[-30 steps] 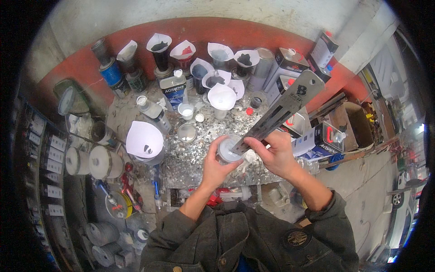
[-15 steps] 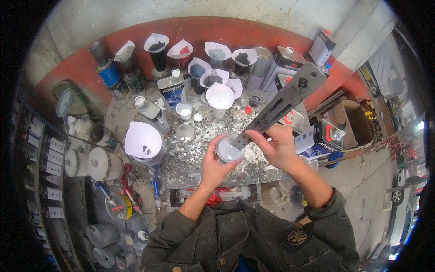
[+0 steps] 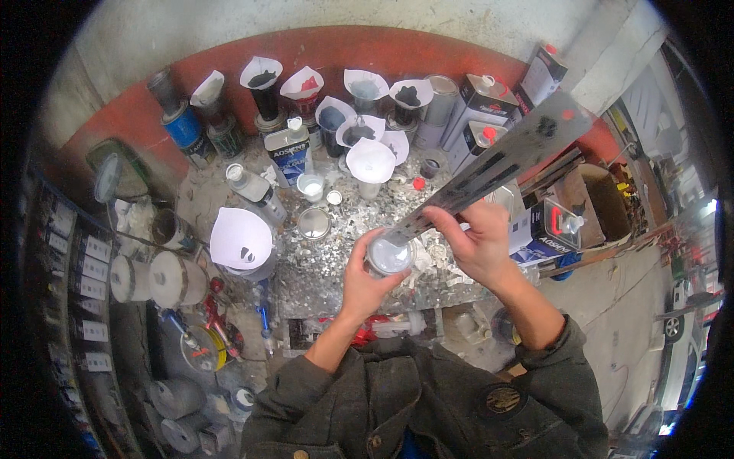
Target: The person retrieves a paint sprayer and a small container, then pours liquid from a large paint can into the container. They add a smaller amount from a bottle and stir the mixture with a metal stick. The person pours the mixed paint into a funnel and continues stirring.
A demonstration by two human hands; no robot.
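Note:
My left hand (image 3: 367,279) wraps around a small clear cup (image 3: 391,254) holding pale, whitish liquid, just over the near part of the workbench. In my right hand (image 3: 482,241) is a long grey metal mixing stick (image 3: 497,164) with slots along it, gripped near its lower end with the thumb on top. Its lower tip reaches the cup's far rim; whether it dips into the liquid I cannot tell. The upper end slants up and to the right. Beyond the cup lie a round metal lid (image 3: 313,223) and a plastic cup (image 3: 310,187).
Several cups with white paper strainers (image 3: 371,161) stand at the back. A strainer-topped container (image 3: 241,239) is at the left. Metal cans (image 3: 547,229) stand to the right, beside a cardboard box (image 3: 604,203). Spray guns (image 3: 218,325) hang near the bench's left edge (image 3: 279,310).
The mixing stick has swung, its upper end moving right and closer to view, its tip shifting toward the cup's far rim. My right hand has moved slightly right.

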